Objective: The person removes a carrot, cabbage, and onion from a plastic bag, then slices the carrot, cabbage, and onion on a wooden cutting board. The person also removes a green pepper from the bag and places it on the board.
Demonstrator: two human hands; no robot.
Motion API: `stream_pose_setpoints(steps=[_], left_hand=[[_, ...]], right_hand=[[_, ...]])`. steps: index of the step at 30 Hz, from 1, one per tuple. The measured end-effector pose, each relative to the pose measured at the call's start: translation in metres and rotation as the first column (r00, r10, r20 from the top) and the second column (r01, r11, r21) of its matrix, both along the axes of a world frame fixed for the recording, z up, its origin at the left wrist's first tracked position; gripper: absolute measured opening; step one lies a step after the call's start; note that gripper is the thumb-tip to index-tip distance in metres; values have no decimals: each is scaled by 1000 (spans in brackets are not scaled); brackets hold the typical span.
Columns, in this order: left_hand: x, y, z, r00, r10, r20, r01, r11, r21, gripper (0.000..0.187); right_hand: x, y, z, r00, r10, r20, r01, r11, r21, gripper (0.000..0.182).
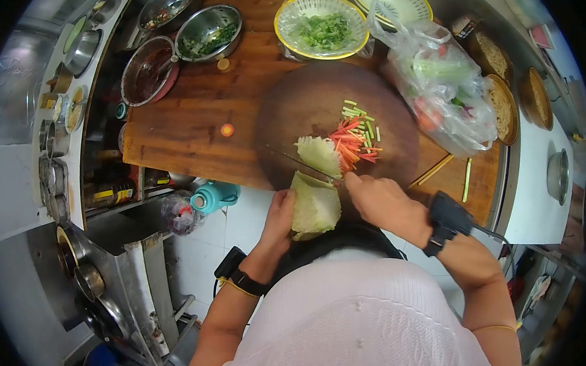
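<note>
My left hand (279, 217) is closed on a pale green piece of cabbage (316, 208) at the near edge of the round dark cutting board (284, 109). My right hand (382, 203) grips a knife; its thin blade (293, 159) is seen nearly edge-on, pointing left between that piece and a smaller cut cabbage leaf (317, 153). The knife's handle is hidden in my fingers. Beyond the blade, red strips (350, 145) that look like carrot lie heaped with short green sticks (369, 129) on the board.
A yellow-rimmed bowl (280, 22) of chopped greens stands behind the board. A clear plastic bag (446, 85) of vegetables sits at right, near a noodle bowl (509, 132). Chopsticks (434, 170) lie at the right. Metal bowls (213, 14) and a red-brown sauce bowl (164, 94) occupy the left.
</note>
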State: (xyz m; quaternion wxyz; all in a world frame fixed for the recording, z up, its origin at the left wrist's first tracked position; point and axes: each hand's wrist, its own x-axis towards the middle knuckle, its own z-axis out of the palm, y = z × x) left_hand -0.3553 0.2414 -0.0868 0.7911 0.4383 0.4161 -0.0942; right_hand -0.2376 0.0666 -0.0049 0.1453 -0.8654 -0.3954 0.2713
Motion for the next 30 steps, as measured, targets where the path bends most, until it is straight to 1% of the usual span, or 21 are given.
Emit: stream_pose_setpoints(steps=[2, 3, 4, 5, 8, 9, 11, 15, 17, 18, 20, 21, 23, 26, 27, 29, 30], left_hand=[[1, 0, -2, 1000, -28, -3, 28, 999, -34, 37], [2, -1, -1, 999, -32, -4, 32, 999, -41, 37], [5, 0, 2, 1000, -26, 14, 27, 995, -92, 34], [6, 1, 3, 999, -15, 31, 19, 990, -139, 31], [6, 2, 1, 1000, 5, -4, -5, 992, -129, 26], [9, 2, 7, 1000, 2, -4, -2, 991, -131, 26], [19, 0, 25, 999, -26, 48, 34, 980, -194, 25], [13, 2, 17, 998, -11, 62, 26, 972, -233, 22], [6, 1, -2, 998, 40, 53, -26, 973, -229, 20], [4, 1, -4, 998, 42, 52, -29, 973, -229, 20], [0, -1, -5, 998, 61, -9, -61, 989, -132, 21], [-1, -1, -5, 998, 62, -11, -63, 989, -134, 21], [-2, -2, -6, 1000, 29, -2, -29, 997, -76, 23], [-2, -2, -7, 999, 32, 3, -32, 998, -60, 27], [-1, -3, -6, 999, 32, 2, -32, 998, -61, 27], [0, -4, -3, 999, 22, -23, -22, 1000, 2, 31], [-1, -6, -2, 999, 22, -25, -22, 1000, 5, 31]], right_hand=[[2, -9, 30, 998, 61, -6, -61, 998, -11, 17], [0, -14, 37, 998, 56, -8, -56, 998, -18, 17], [-3, -18, 42, 996, 81, -22, -81, 996, -28, 17], [-5, -21, 46, 993, 110, -37, -111, 993, -34, 16], [-12, -28, 56, 988, 149, -50, -153, 985, -84, 18], [-13, -29, 60, 988, 146, -50, -150, 985, -86, 18], [-13, -31, 67, 983, 167, -75, -174, 980, -96, 16], [-14, -24, 67, 979, 174, -107, -187, 973, -136, 18], [-15, -17, 65, 982, 125, -143, -143, 982, -122, 19], [-14, -15, 63, 981, 127, -145, -145, 982, -122, 19], [-13, -11, 54, 975, 120, -189, -156, 971, -184, 20], [-12, -9, 50, 974, 121, -191, -157, 970, -186, 20], [-10, -7, 43, 977, 98, -190, -126, 982, -141, 20], [-6, -5, 32, 973, 109, -204, -136, 983, -123, 20], [-6, -3, 24, 973, 109, -205, -136, 983, -124, 20], [-10, 2, 3, 980, 97, -173, -107, 993, -51, 19], [-13, 5, -5, 980, 98, -174, -107, 993, -48, 19]])
